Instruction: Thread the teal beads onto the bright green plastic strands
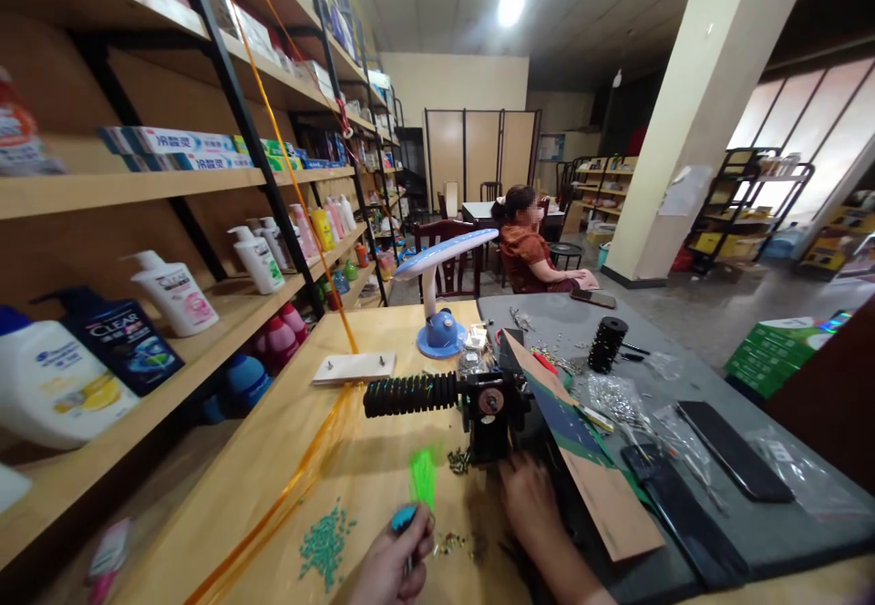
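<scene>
The left hand (391,570) is at the bottom middle of the picture. Its fingers (416,543) are pressed together, pinching a small blue piece (403,518) with a bright green tuft (422,477) sticking up from it. The right hand (530,500) is just beside a black winding machine (488,414) and near a sheet of brown cardboard (605,496). I cannot tell if that hand is gripping anything. The machine sits on a wooden table (369,496) and has a long, bumpy black roller (410,395). Green beads (326,543) lie in a heap near the left hand, and little gold bits (459,461) lie below the machine. An orange ribbon (293,487) runs up toward the upper left. A blue desk lamp (437,332) stands behind the roller. A person in a brown top (526,254) sits farther back.
</scene>
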The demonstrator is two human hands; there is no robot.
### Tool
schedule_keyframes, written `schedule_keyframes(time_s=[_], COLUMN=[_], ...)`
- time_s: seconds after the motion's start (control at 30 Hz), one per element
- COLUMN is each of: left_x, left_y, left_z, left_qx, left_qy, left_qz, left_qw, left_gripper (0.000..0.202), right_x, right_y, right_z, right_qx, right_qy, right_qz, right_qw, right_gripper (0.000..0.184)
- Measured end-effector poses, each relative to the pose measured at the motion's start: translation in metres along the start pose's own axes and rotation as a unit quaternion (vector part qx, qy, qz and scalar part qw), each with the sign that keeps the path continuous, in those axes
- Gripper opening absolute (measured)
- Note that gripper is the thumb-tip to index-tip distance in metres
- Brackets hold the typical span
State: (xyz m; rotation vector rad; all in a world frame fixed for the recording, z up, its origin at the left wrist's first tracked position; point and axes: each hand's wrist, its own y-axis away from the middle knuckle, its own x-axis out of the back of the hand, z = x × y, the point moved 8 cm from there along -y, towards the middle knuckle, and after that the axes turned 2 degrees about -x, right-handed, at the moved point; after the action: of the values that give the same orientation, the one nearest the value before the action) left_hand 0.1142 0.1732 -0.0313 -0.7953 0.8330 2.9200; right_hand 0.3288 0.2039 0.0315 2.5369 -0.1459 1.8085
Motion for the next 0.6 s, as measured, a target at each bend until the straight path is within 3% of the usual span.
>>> schedule_keyframes(time_s=[0.1,0.17,0.2,0.27,0.33,0.37,0.43,0.6], left_x=[-0.002,-0.005,-0.006,-0.008,-0.008,-0.008,-0.01,-0.018], left_y=[0.001,0.002,0.002,0.001,-0.003,-0.005,-0.009,-0.016], left_z=[0.006,0.013,0.016,0.019,0.018,0.017,0.016,0.015], left_qx=[0.001,-0.011,-0.017,-0.026,-0.032,-0.036,-0.043,-0.051], left_qy=[0.013,0.022,0.026,0.025,0.016,0.01,0.005,-0.006], left_qz=[0.015,0.006,-0.002,-0.015,-0.024,-0.029,-0.038,-0.071], left_qw=[1.0,1.0,1.0,0.999,0.999,0.999,0.998,0.996], left_gripper=[0.077,0.074,0.072,0.067,0.064,0.062,0.061,0.063], right_x=[-0.005,-0.006,-0.009,-0.016,-0.037,-0.046,-0.06,-0.071], right_y=[-0.001,0.006,0.01,0.02,0.026,0.028,0.028,0.017], right_z=[-0.005,-0.014,-0.02,-0.034,-0.056,-0.068,-0.087,-0.09], right_qx=[0.012,0.018,0.019,0.008,-0.017,-0.024,-0.039,-0.113], right_qy=[-0.05,-0.184,-0.29,-0.501,-0.62,-0.648,-0.671,-0.696], right_qz=[0.008,0.024,0.028,0.031,-0.04,-0.078,-0.127,-0.083], right_qw=[0.999,0.982,0.956,0.865,0.784,0.758,0.729,0.705], right_gripper=[0.036,0.034,0.032,0.031,0.046,0.06,0.077,0.081])
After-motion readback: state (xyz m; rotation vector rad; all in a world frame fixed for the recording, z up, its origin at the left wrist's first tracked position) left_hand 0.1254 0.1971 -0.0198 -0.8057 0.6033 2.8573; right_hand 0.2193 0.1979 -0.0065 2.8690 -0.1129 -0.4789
